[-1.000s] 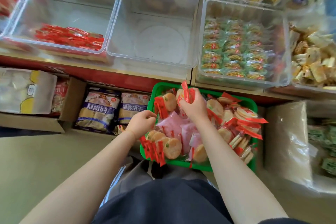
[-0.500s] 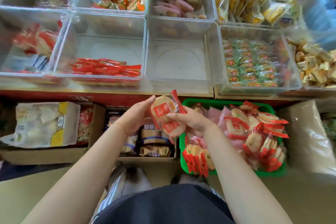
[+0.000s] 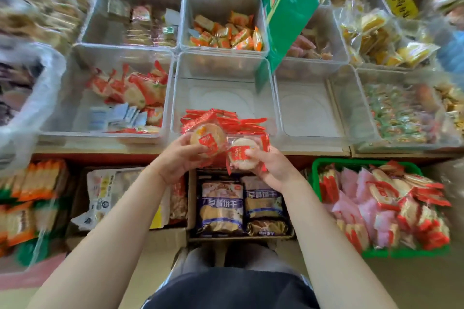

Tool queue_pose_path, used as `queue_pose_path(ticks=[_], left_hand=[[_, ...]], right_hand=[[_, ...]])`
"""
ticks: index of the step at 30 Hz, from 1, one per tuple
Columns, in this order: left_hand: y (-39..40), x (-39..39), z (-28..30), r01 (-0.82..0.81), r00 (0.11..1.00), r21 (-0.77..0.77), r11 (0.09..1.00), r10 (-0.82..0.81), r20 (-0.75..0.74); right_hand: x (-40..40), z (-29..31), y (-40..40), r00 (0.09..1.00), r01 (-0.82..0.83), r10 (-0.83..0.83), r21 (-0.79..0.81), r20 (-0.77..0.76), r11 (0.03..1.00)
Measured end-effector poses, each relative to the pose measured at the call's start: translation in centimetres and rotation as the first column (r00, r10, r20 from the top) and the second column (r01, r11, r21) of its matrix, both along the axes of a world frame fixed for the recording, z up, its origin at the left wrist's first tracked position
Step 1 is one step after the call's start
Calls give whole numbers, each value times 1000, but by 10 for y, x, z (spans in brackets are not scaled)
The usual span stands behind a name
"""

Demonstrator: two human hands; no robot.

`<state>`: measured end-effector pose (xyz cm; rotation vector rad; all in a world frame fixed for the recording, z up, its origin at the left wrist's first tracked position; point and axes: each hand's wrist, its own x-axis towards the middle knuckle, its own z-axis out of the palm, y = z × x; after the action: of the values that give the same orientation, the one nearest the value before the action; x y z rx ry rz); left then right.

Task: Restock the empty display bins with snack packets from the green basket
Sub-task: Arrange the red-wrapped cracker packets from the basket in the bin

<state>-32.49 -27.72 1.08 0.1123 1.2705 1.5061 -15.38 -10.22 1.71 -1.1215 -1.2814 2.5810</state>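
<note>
Step in hand: transfer of two snack packets to the centre display bin (image 3: 266, 98).

The left hand (image 3: 175, 158) has its grip clamped on one round packet (image 3: 207, 139); the right hand (image 3: 270, 165) has its grip clamped on a second packet (image 3: 241, 154). Both are held just above the bin's front rim, where a row of red packets (image 3: 226, 120) already lies. Next move, by judgement: lower and release both packets into that row. The neighbouring bin (image 3: 303, 110) is empty. One green basket (image 3: 351, 162), at right, holds many packets, too many to count.
</note>
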Motion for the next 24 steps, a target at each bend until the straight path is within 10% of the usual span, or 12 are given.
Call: queue_pose_path(ticks=[6,11,17,24], left_hand=[[36,-39,-9,-222,885,-144,964,137,-444],[64,-53,-19,-313,442,-234,921,-77,-894],[83,-59,-53,-312,37,-226,923,-226,-973],[93,-60,-50,-433,173,-243,868,-185,-967]], right_hand=[[-18,-2,16,978,122,-160,258,130,958],[-59,4,58,951,-30,-216,760,222,649],[-111,-1,95,949,-223,-158,936,272,270],[-133,-34,100,673,-738,5,672,740,-67]])
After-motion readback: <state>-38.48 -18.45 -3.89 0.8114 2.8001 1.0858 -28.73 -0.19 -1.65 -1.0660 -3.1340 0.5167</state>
